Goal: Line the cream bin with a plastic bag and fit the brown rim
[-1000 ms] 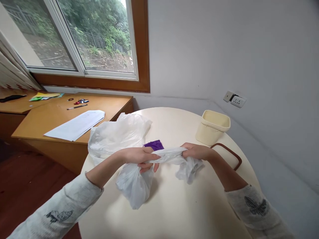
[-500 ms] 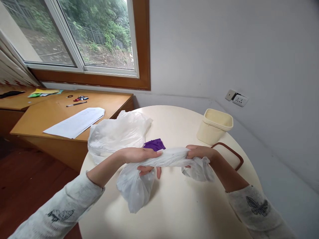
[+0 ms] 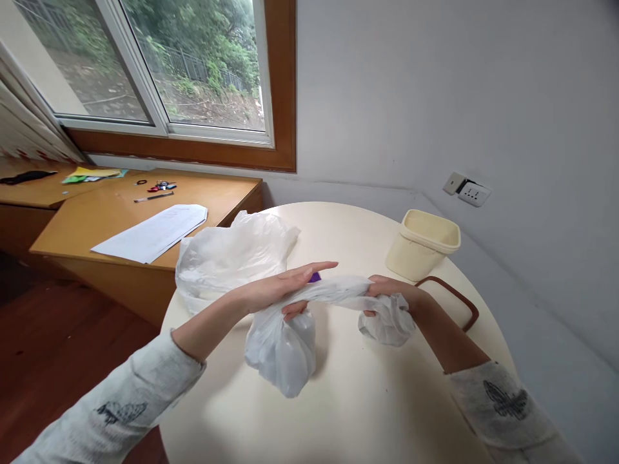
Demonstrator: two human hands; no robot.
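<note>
A white plastic bag point(image 3: 338, 289), gathered into a twisted strip, stretches between my two hands above the round table. My left hand point(image 3: 273, 288) has the strip between its fingers, some stretched out over the top and others curled beneath. Below that hand hangs a puffed-out end of the bag. My right hand point(image 3: 394, 291) is closed round the other end, and a crumpled bunch sticks out under it. Behind the strip only a small bit of a purple item point(image 3: 314, 277) shows. Another white plastic bag point(image 3: 232, 254) lies spread on the table, behind my left hand.
A cream plastic bin point(image 3: 420, 248) stands at the right of the white round table point(image 3: 338, 399), with a brown handle-like loop point(image 3: 454, 293) near it. On the wooden desk point(image 3: 62, 232) at left are white paper point(image 3: 152, 232), a pen point(image 3: 153, 197) and small items. A wall socket point(image 3: 474, 193) is at right.
My left hand has shifted right along the bag, closer to my right hand, and its upper fingers have straightened. The hanging end moved right with it. The purple item is now mostly covered.
</note>
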